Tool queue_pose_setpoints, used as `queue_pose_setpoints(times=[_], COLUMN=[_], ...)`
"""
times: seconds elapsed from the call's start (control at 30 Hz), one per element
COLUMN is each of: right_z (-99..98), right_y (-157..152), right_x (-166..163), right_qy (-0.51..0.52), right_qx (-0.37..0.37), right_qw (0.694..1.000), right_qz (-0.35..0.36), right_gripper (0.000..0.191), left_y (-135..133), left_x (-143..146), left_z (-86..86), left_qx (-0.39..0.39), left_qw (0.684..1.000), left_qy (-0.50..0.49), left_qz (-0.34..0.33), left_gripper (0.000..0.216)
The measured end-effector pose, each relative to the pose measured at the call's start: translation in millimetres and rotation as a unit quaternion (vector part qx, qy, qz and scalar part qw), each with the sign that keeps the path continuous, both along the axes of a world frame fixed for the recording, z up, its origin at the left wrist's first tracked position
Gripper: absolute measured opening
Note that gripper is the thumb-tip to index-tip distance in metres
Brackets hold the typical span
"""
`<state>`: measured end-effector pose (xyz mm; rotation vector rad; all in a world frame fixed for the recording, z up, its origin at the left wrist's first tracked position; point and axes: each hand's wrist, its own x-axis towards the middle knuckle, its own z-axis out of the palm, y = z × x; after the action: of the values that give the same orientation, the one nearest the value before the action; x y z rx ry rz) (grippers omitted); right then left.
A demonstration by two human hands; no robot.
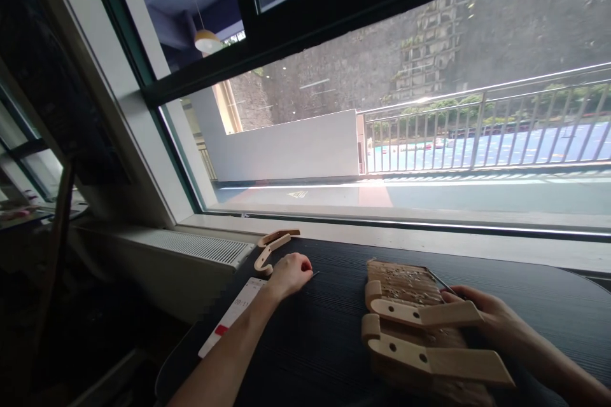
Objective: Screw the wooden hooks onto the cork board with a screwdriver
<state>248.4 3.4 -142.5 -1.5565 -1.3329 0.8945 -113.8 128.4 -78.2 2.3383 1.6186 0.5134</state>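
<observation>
My left hand [291, 273] hovers at or just above the dark tabletop, fingertips pinched together. A thin dark tip shows beside them, too small to name. My right hand [482, 308] is closed around a thin metal rod [440, 281], which slants over the far right edge of a rough brown board [401, 276]. Small metal bits lie scattered on the board. Two pale bent-wood hooks, a farther hook [429, 315] and a nearer hook [434, 359], lie across it, each with two dark holes. Two similar wooden hooks [274, 251] rest beyond my left hand.
A white card [233, 315] with printed digits and a red mark lies under my left forearm. The black table [329, 331] meets a window sill [382, 240] at its far edge. A vented white radiator cover [191, 243] stands left of the table.
</observation>
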Motion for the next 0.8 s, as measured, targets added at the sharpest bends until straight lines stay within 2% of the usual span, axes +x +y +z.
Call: queue_pose_setpoints(times=[0.27, 0.4, 0.5, 0.6, 0.7, 0.8], right_z=[-3.5, 4.2, 11.8, 16.8, 20.3, 22.3], right_y=[1, -4, -8, -10, -11, -13], right_x=[2, -4, -7, -9, -11, -13], right_qy=[0.017, 0.031, 0.029, 0.021, 0.001, -0.006], right_qx=[-0.001, 0.007, 0.004, -0.002, 0.001, 0.007], right_qw=[1.000, 0.999, 0.999, 0.999, 1.000, 1.000], right_qz=[0.017, 0.019, 0.024, 0.025, 0.018, 0.019], right_gripper=[0.039, 0.037, 0.033, 0.032, 0.034, 0.036], left_y=[3, -1, -10, -26, -50, -69], left_x=[25, 30, 35, 47, 67, 91], left_z=[-12.5, -9.6, 6.6, 34.0, 60.9, 76.5], left_qx=[0.008, 0.024, 0.044, 0.034, -0.009, -0.026], left_qw=[0.994, 0.993, 0.994, 0.996, 0.977, 0.954], left_qy=[0.106, 0.115, 0.095, 0.058, -0.047, -0.053], left_qz=[0.014, 0.005, -0.016, -0.066, -0.207, -0.294], left_gripper=[0.012, 0.010, 0.013, 0.018, 0.022, 0.020])
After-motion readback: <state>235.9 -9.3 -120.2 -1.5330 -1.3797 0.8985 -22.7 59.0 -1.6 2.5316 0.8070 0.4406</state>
